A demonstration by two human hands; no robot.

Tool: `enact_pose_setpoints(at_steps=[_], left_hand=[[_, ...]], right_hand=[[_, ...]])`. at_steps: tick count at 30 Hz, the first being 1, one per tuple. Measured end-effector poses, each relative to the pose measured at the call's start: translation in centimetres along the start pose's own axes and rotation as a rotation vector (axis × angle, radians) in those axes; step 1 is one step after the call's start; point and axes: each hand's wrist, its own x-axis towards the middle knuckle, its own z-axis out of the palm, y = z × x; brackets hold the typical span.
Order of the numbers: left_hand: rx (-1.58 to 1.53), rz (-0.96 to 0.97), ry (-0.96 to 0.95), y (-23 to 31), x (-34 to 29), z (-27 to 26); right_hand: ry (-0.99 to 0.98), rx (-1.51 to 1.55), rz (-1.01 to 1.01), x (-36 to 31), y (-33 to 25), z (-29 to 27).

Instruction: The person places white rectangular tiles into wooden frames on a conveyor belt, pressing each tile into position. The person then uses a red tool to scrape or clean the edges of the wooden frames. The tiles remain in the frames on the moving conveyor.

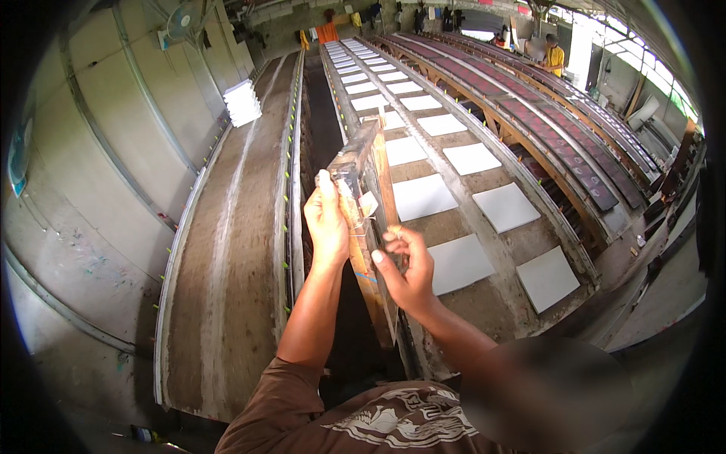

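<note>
A stained wooden frame (360, 163), long and box-edged, stands tilted on its side in front of me, over the gap between two long tables. My left hand (328, 227) is closed round its left edge, with the thumb uppermost. A small pale piece (368, 204) sits against the frame between my hands, and thin strands show beside it. Close to the frame's right side is my right hand (408, 265), its fingers curled in and its thumb pointing up. Whatever those fingers pinch is too small to make out. Blue tape (365, 278) marks the frame's lower part.
White rectangular sheets (461, 265) lie in two rows along the right-hand table (484, 219). On the brown left-hand table (198, 303) rests a white stack (242, 104). Farther right are tables with dark reddish patterned cloth (544, 129). A person in yellow (555, 57) stands beyond.
</note>
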Motion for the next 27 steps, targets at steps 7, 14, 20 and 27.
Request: enact_pose_setpoints(at_steps=[7,14,20,27], left_hand=[[0.083,0.118,0.120,-1.4,-3.2,-0.7],[0.097,0.142,0.279,-2.1,-6.2,-3.6],[0.105,0.176,0.306,-1.0,-8.4,-5.7],[0.099,0.149,0.225,0.2,-9.4,-7.4]], right_hand=[[-0.022,0.142,-0.087,5.2,-2.7,-1.5],[-0.287,0.435,0.170,4.3,-1.4,0.9],[-0.407,0.636,0.296,3.1,-2.2,1.9],[-0.285,0.596,0.314,0.5,-2.3,3.1]])
